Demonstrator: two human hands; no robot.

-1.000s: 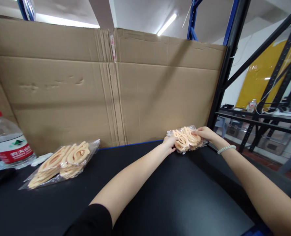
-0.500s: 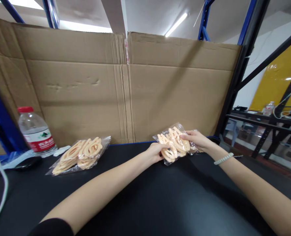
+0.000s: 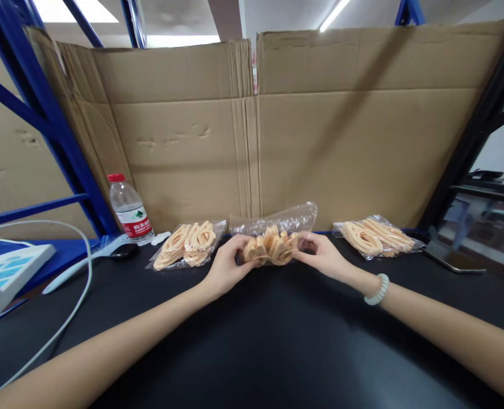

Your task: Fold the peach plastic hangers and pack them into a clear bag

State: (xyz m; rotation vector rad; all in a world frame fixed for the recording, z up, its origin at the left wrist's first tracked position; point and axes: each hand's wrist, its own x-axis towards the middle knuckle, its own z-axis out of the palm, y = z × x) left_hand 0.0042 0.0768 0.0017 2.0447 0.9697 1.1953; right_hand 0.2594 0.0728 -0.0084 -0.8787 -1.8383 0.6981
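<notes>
A clear plastic bag of peach-coloured hair clips (image 3: 273,241) stands upright on the black table (image 3: 277,352), its open top pointing up. My left hand (image 3: 226,266) grips its left end and my right hand (image 3: 322,257) grips its right end, fingers closed on the plastic. Another bag of the same clips (image 3: 188,243) lies flat to the left. A third bag (image 3: 375,236) lies flat to the right. A white bead bracelet (image 3: 377,289) circles my right wrist.
A water bottle with a red cap (image 3: 128,209) stands at the back left beside blue rack posts (image 3: 42,113). A cardboard wall (image 3: 320,130) closes the back. A white cable (image 3: 64,318) and a white device (image 3: 8,272) lie at the left. A dark flat device (image 3: 448,257) lies right.
Both hands carried the bag from the table's right side to the middle and turned it upright. The view swung left, so a third bag shows at the right.
</notes>
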